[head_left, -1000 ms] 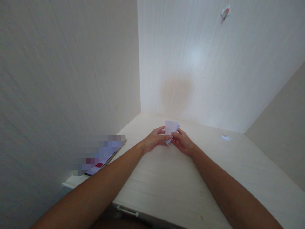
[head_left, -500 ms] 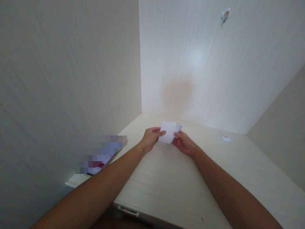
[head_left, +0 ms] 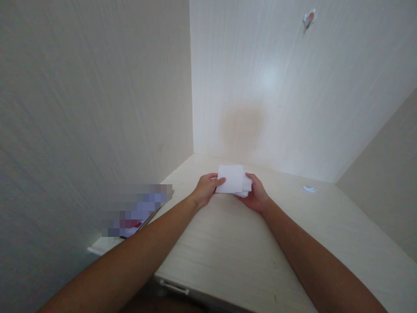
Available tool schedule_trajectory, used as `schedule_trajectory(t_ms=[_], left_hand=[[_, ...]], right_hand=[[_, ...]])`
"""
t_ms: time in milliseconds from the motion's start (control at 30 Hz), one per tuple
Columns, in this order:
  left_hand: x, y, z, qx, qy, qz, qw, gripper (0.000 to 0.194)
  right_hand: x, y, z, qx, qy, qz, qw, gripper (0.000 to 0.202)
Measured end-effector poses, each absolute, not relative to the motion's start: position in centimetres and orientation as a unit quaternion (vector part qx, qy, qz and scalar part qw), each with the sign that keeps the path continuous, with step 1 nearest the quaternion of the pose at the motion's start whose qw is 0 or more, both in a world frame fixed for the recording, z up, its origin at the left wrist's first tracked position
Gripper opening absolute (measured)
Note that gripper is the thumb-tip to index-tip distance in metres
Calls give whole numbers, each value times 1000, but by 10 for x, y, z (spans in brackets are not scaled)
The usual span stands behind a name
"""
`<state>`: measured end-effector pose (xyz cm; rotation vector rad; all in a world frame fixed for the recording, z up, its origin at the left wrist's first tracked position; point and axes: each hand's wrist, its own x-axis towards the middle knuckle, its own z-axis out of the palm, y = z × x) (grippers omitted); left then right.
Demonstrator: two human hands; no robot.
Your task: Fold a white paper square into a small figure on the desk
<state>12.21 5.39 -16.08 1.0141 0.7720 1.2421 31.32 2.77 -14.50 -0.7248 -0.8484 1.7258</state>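
Just above the pale table, a stack of white paper cards (head_left: pixel 232 177) is held between my two hands. My left hand (head_left: pixel 207 188) grips the left side of the stack, its thumb lying across the top card and its fingers underneath. At the right edge, my right hand (head_left: pixel 256 194) is curled round the lower cards, with the thumb near their upper right corner. The top card sits to the left of the ones beneath, whose edges stick out unevenly on the right. The right fingers under the stack are mostly hidden.
A small white scrap (head_left: pixel 309 189) lies on the table (head_left: pixel 228 243) at the right. At the left edge is a partly blurred flat item (head_left: pixel 143 213) with a dark red patch. Walls close in the table at the back and left; a hook (head_left: pixel 309 18) is on the back wall.
The top card now lies flatter and squarer, shifted left over the rest. My right hand has moved slightly right, its thumb now at the stack's edge. My left hand is nearly unmoved.
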Motion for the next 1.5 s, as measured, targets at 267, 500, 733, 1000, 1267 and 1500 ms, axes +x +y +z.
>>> schedule_trajectory(t_ms=[267,500,733,1000,1267,1500], left_hand=[[125,52,-162,470,357,541,599,35],[128,50,-163,488,380,584,526,36],[133,41,-154,475,391,669,416,23],[142,26,-137,473,340,735,347,24],[147,22,-138,522,306,721,337,25],[143,-1,-123,644,329,648,238,23]], right_hand=[[305,28,-151,-336,-377,691,517,29],[301,34,-161,-356,-436,622,545,31],[292,36,-160,-408,-518,442,608,37],[276,30,-156,-409,-627,305,589,30],[278,28,-162,-438,-689,241,524,17],[283,33,-170,-408,-709,241,523,17]])
